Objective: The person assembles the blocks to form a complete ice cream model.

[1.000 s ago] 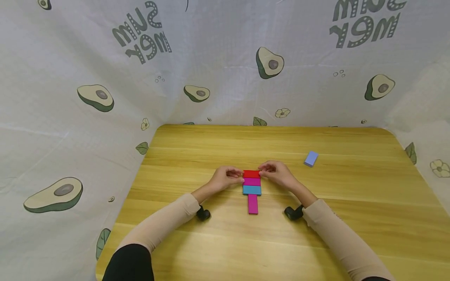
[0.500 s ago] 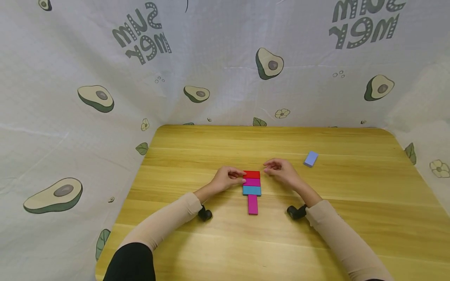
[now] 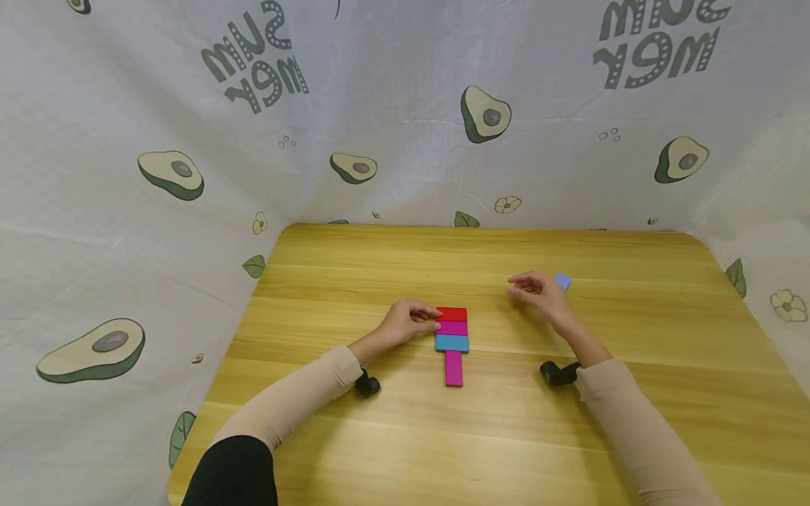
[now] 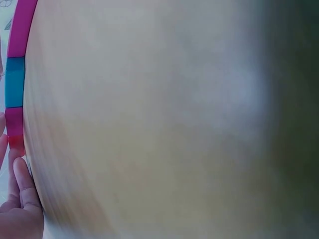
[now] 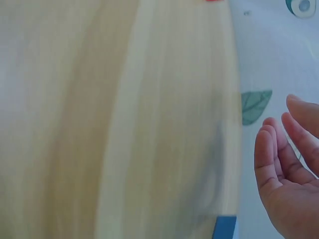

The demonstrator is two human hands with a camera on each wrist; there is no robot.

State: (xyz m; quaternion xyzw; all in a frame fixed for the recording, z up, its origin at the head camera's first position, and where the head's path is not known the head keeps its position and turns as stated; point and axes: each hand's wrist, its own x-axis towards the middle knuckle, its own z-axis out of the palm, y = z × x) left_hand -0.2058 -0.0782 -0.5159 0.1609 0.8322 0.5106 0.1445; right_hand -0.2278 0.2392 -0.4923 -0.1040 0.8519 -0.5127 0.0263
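Note:
In the head view, a red block (image 3: 453,314), a magenta block (image 3: 452,328) and a blue block (image 3: 452,343) lie flat against each other in a stack of rows. A second magenta block (image 3: 453,369) extends lengthwise from the blue one toward the person. My left hand (image 3: 401,322) rests its fingertips at the left ends of the red and upper magenta blocks, without a visible grip. Loosely bent and holding nothing, my right hand (image 3: 538,292) hovers over the table beside a periwinkle block (image 3: 562,281), partly hiding it. The right wrist view shows that block (image 5: 224,227) at the bottom edge.
The wooden table (image 3: 380,450) has rounded far corners. Behind it and at the sides hangs a white cloth (image 3: 405,91) printed with avocados. Black wrist cameras sit under both wrists, the right one (image 3: 559,374) close above the tabletop.
My right hand has left the right end of the red block and moved right and away from the person, up to the periwinkle block. The left hand has stayed nearly still at the blocks.

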